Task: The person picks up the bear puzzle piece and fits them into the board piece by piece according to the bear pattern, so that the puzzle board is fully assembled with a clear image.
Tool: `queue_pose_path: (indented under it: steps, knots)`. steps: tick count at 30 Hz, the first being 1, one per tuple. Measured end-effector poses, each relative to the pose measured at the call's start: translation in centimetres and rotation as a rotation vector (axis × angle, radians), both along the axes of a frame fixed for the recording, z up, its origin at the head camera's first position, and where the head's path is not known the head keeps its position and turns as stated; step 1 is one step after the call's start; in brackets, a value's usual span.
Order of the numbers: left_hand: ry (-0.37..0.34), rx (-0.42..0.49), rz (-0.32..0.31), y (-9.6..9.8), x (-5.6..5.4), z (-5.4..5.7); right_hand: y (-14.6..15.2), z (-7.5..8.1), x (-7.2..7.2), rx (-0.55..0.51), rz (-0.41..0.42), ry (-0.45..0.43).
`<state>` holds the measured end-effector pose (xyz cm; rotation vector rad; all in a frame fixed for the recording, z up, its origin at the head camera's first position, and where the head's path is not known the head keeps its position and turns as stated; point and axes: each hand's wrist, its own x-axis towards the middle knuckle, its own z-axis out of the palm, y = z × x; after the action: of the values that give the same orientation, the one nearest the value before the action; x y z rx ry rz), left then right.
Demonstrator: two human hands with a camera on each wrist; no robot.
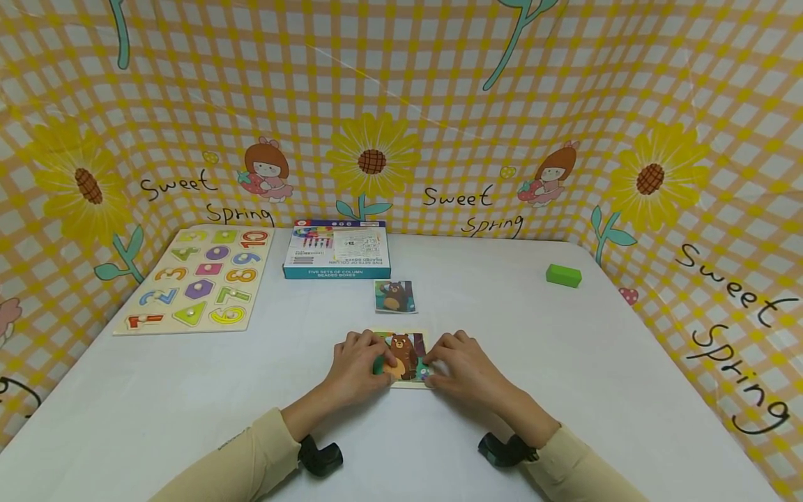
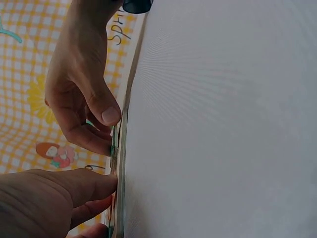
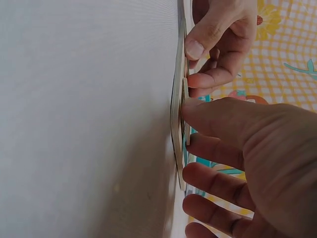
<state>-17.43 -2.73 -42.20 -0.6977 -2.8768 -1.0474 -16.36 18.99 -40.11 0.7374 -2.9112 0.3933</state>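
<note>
A small wooden bear jigsaw puzzle (image 1: 403, 352) in a pale tray lies on the white table between both hands. My left hand (image 1: 360, 366) grips its left side, curled fingers over the picture and thumb low at the near edge. At the lower right of the picture, my right hand (image 1: 467, 369) pinches a puzzle piece (image 3: 187, 131) between thumb and index finger. That piece stands slightly raised over the tray edge (image 3: 177, 99) in the right wrist view. The other right fingers spread beside the tray. Just beyond the puzzle lies a square bear picture card (image 1: 395, 298).
A teal-edged box (image 1: 337, 272) stands at the back, left of the card. Farther left lies a wooden number and shape board (image 1: 178, 296). A green block (image 1: 563, 275) sits at the back right. Checked cloth (image 1: 439, 90) hangs around the table's back and sides.
</note>
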Motion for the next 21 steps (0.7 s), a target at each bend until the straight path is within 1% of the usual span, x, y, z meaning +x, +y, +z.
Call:
queue_pose_path:
  steps: [6, 10, 13, 17, 21]
  knots:
    - [0.0, -0.007, 0.005, 0.1, 0.0, 0.2, 0.0, 0.0, -0.1, 0.007, 0.016, 0.003]
    - [0.032, -0.024, 0.004, 0.4, 0.0, 0.3, 0.2, -0.1, -0.1, 0.007, 0.027, 0.013]
    - [0.054, -0.027, -0.015, 0.9, -0.1, 0.4, 0.3, -0.2, -0.1, 0.005, 0.029, 0.013]
    - [0.035, -0.018, -0.041, 1.7, -0.2, 0.4, 0.3, -0.2, -0.1, -0.004, 0.028, 0.0]
    - [0.02, -0.018, -0.045, 2.3, -0.3, 0.2, 0.2, -0.3, -0.1, -0.003, 0.025, -0.001]
